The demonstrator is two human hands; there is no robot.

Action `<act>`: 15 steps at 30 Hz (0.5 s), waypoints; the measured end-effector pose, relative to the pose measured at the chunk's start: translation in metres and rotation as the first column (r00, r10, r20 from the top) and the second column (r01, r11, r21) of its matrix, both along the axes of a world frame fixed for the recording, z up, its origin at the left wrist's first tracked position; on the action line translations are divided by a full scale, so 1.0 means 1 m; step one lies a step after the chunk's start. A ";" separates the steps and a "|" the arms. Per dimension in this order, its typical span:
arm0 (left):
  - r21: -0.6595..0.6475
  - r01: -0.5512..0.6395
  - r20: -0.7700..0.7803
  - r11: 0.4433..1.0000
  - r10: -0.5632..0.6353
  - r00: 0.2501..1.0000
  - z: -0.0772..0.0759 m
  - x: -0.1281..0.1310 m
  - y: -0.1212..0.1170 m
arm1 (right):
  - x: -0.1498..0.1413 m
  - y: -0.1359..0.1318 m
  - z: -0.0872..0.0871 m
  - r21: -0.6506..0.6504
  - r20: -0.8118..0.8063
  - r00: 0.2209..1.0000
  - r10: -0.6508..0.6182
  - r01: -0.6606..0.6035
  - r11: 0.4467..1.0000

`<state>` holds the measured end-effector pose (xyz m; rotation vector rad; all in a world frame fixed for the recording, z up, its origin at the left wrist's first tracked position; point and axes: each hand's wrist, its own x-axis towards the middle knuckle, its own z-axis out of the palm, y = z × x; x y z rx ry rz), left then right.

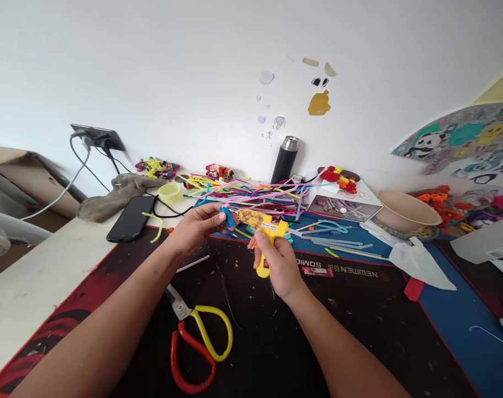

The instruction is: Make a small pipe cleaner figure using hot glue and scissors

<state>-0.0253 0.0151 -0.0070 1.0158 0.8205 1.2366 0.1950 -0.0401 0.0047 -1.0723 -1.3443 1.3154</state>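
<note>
My right hand (276,262) grips a yellow hot glue gun (271,232) by its handle, its stained nozzle end pointing left. Pinched in the fingers of my left hand (199,226) is a small blue pipe-cleaner piece (227,218). The nozzle tip is at the blue piece; whether they touch I cannot tell. Below my left hand, scissors (202,337) with one red and one yellow handle lie on the dark mat (276,354). Behind both hands spreads a pile of colourful pipe cleaners (255,193).
A phone (129,219) and a pale yellow tape roll (171,193) lie left. A black thermos (285,160) stands by the wall. To the right are a white drawer box (345,207), a beige bowl (409,211), glue sticks (338,243) and crumpled white paper (419,262).
</note>
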 end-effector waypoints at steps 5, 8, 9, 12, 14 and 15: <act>-0.019 -0.014 -0.001 1.000 0.014 1.000 0.000 0.001 0.000 | -0.001 0.000 0.000 -0.012 0.004 1.000 -0.016 0.016 1.000; -0.023 -0.021 -0.005 1.000 0.021 1.000 -0.001 0.001 0.000 | -0.001 -0.001 0.000 -0.011 -0.005 1.000 -0.031 0.031 0.999; -0.022 -0.021 -0.007 1.000 0.021 1.000 -0.001 0.001 0.000 | -0.001 -0.001 0.000 -0.008 -0.005 0.999 -0.032 0.032 0.999; -0.027 -0.029 -0.010 0.999 0.028 1.000 -0.002 0.001 0.000 | -0.002 -0.002 0.000 -0.007 -0.003 0.999 -0.035 0.035 0.999; -0.029 -0.034 -0.013 0.999 0.033 0.999 -0.002 0.001 0.000 | -0.001 -0.002 0.000 -0.006 -0.011 0.999 -0.047 0.047 0.999; -0.028 -0.033 -0.013 0.999 0.033 0.999 -0.003 0.001 0.001 | -0.001 -0.001 0.000 -0.004 -0.013 0.999 -0.052 0.052 0.999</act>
